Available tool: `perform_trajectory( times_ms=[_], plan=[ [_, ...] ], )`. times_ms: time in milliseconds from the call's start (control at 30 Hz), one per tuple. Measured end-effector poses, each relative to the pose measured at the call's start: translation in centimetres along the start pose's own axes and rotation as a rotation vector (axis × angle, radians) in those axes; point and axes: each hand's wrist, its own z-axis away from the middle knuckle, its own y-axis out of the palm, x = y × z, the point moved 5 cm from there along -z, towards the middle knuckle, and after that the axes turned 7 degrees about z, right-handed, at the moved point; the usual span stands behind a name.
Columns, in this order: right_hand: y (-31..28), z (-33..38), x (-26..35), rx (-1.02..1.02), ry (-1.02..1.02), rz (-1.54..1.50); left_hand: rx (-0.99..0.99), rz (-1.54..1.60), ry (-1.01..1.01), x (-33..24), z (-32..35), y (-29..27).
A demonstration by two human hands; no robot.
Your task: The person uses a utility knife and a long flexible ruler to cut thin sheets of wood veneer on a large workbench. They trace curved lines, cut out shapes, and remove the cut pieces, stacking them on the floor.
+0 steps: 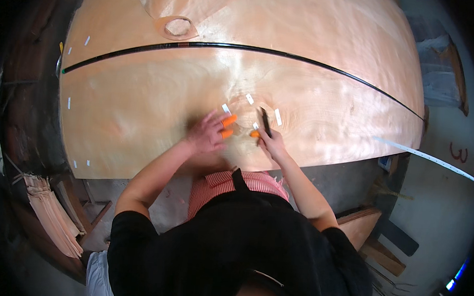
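A large sheet of light wood veneer lies before me. My left hand is over it with fingers apart and holds nothing I can see; two fingertips wear orange finger cots. My right hand is closed around a slim black tool, like a cutter or marker; its exact kind is unclear. An orange cot also covers a finger of this hand. Between and beyond my hands is a round grain figure or patch in the veneer, with white tape pieces around it.
A long thin black rod crosses the sheet beyond my hands. Farther off is an oval opening or knot. A white ruler strip juts past the right edge. Veneer strips stand lower left; wood pieces lie lower right.
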Motion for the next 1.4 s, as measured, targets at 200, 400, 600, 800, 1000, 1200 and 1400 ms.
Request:
perform_trajectory(
  times_ms=[200,400,600,800,1000,1200,1400],
  plan=[
    [-4.0,3.8,-4.0,-0.182,0.134,-0.188,-0.601,-0.369,-0.620,12.3,-3.4,-12.2],
    [-3.0,5.6,-4.3,-0.204,0.188,-0.216,-0.567,-0.423,-0.907,20.3,-5.7,-14.6],
    [-2.9,7.1,-5.7,-0.201,0.204,-0.183,-0.460,-0.322,-1.129,20.4,-8.6,-16.3],
    [-2.9,8.9,-7.0,-0.229,0.183,-0.160,-1.018,-0.152,-0.839,21.3,-5.3,-16.9],
    [-1.9,9.4,-7.7,-0.153,0.144,-0.074,-1.199,0.326,-0.814,18.2,4.6,-12.3],
    [1.7,11.1,-8.8,0.008,-0.056,0.033,-1.320,0.646,-1.019,4.2,19.0,-4.0],
    [7.2,13.4,-15.2,0.169,-0.216,0.043,-1.478,0.676,-1.111,-5.5,35.0,5.2]
  ],
)
